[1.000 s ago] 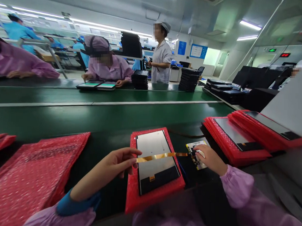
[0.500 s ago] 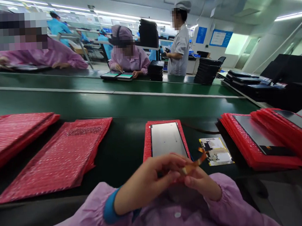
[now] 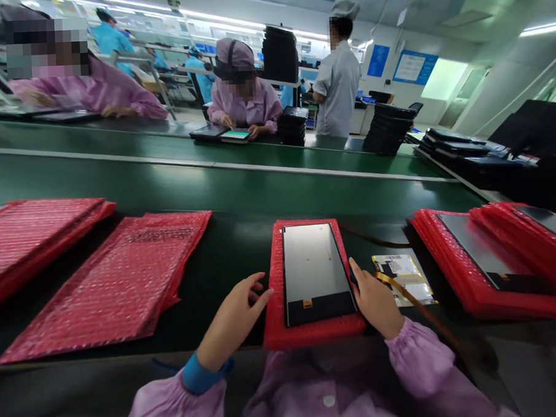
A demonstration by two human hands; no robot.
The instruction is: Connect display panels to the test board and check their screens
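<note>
A grey display panel (image 3: 315, 271) lies on a red bubble-wrap pouch (image 3: 275, 307) on the dark bench in front of me. My left hand (image 3: 239, 311) has its fingers spread, and the fingertips touch the pouch's left edge. My right hand (image 3: 376, 299) rests flat against the pouch's right edge and holds nothing that I can see. To the right of that hand lies a small circuit board (image 3: 403, 277). A gold flex ribbon (image 3: 425, 313) runs loose from it toward the lower right.
Stacks of red bubble pouches (image 3: 120, 283) lie to the left. More panels on red pouches (image 3: 487, 261) lie to the right. A green conveyor belt (image 3: 212, 187) runs beyond. Seated co-workers in pink (image 3: 243, 102) work opposite, and one in white (image 3: 337, 86) stands. Black tray stacks (image 3: 387, 130) stand behind.
Both hands held the gold ribbon over the panel. They have let it go and moved apart to the pouch's two sides. The ribbon now trails to the right.
</note>
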